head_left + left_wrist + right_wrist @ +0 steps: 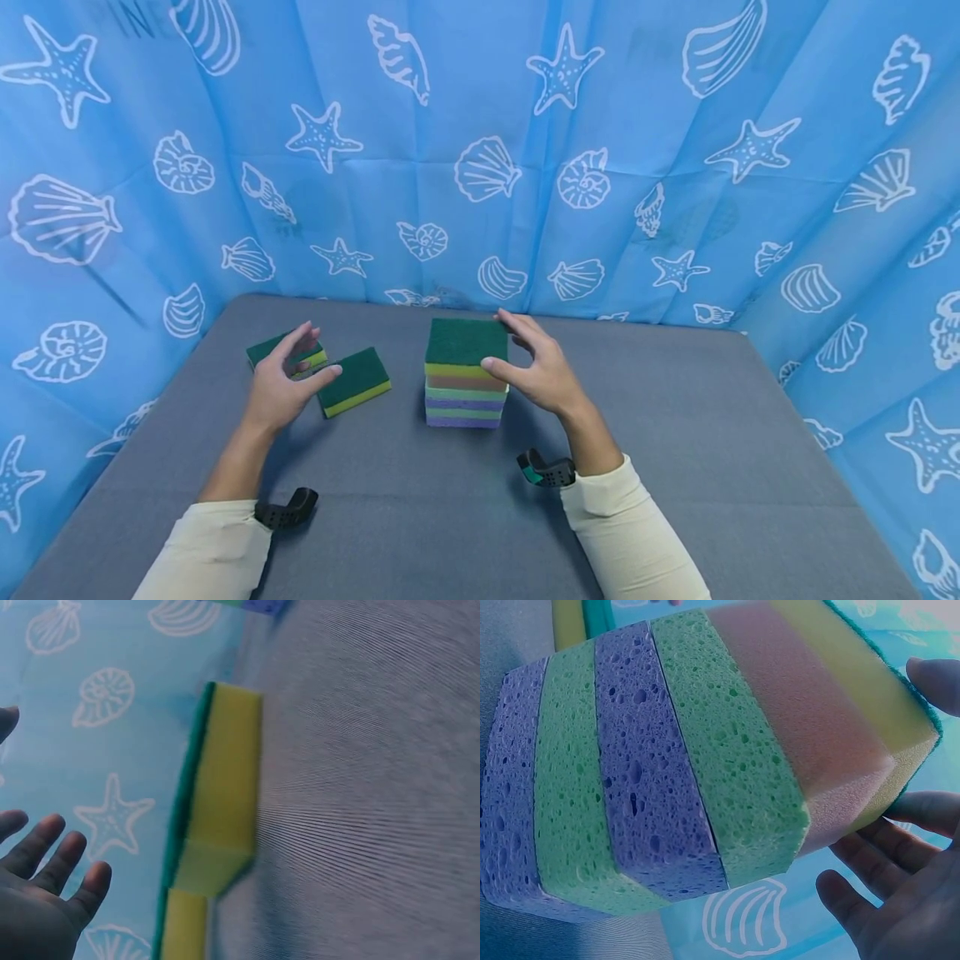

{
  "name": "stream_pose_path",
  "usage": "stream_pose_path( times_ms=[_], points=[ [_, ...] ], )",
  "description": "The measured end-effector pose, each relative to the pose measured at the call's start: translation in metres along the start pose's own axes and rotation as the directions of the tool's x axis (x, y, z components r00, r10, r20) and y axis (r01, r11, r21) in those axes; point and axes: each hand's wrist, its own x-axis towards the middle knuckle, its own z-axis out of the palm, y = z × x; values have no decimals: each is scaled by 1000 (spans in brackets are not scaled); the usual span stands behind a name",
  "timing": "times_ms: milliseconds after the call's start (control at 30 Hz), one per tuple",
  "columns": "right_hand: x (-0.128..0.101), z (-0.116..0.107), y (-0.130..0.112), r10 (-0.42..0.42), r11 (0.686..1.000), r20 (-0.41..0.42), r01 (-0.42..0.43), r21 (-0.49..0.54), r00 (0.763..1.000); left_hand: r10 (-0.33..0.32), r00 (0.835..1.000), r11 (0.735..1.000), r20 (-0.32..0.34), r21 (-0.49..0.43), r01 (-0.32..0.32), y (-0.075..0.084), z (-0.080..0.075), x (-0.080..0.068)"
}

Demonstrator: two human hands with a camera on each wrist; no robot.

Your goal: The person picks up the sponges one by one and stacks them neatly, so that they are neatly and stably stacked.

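On the bench (450,517), the sponge stack (465,392) stands upright beside my right hand (546,373), loosely spread, contact unclear. My left hand (279,390), likewise unclenched, hovers by the far sponge (262,349) and the near sponge (358,375), whose long axis slants away rightward.

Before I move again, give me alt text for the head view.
A stack of sponges stands on a grey table, with the right hand at its right side. The left hand hovers near two green-and-yellow sponges; a blue shell-print curtain hangs behind.
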Motion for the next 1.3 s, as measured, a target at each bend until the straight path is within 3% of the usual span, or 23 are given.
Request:
stream_pose_path(
  times_ms=[233, 733, 1300],
  points=[
    [-2, -1, -11, -6, 1000, 0, 6, 5, 1000, -32, 999, 999, 39, 3, 32, -16, 3, -8],
    [-2, 2, -11, 6, 1000, 9, -6, 7, 1000, -39, 999, 999, 23, 19, 39, -35, 5, -20],
    [0, -2, -9, -4, 1000, 8, 4, 18, 1000, -178, 978, 978, 111, 132, 163, -51, 8, -16]
  ],
)
